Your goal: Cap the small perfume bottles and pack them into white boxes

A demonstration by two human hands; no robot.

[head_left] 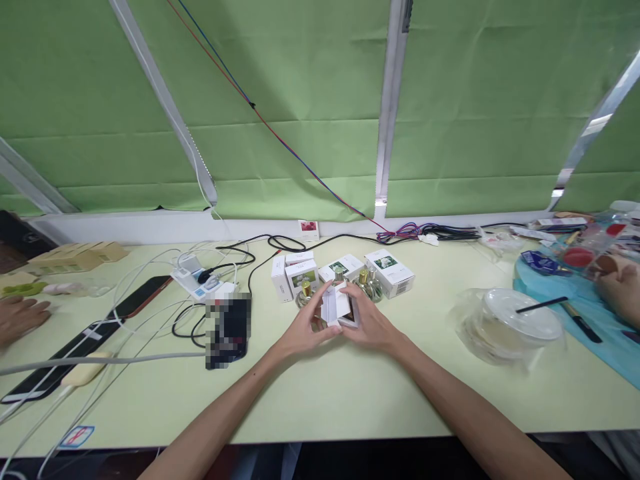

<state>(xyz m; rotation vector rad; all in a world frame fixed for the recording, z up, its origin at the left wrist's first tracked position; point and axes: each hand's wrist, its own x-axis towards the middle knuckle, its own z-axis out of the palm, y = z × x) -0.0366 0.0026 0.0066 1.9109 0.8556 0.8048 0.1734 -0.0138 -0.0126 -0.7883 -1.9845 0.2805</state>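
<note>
Both my hands meet at the middle of the pale green table [350,393], around a small white box [338,307] with an open flap. My left hand [306,325] grips its left side with fingers curled. From the right, my right hand [369,321] closes on the same box. Just behind them stand several small white boxes [390,272] with flower pictures and glass perfume bottles [369,283] with gold caps.
A black phone [230,333], a power strip [197,280] and tangled cables lie to the left. Another person's hand [20,317] rests at the left edge, and another hand [620,288] at the right over a blue mat. A bagged lidded bowl [505,323] sits right.
</note>
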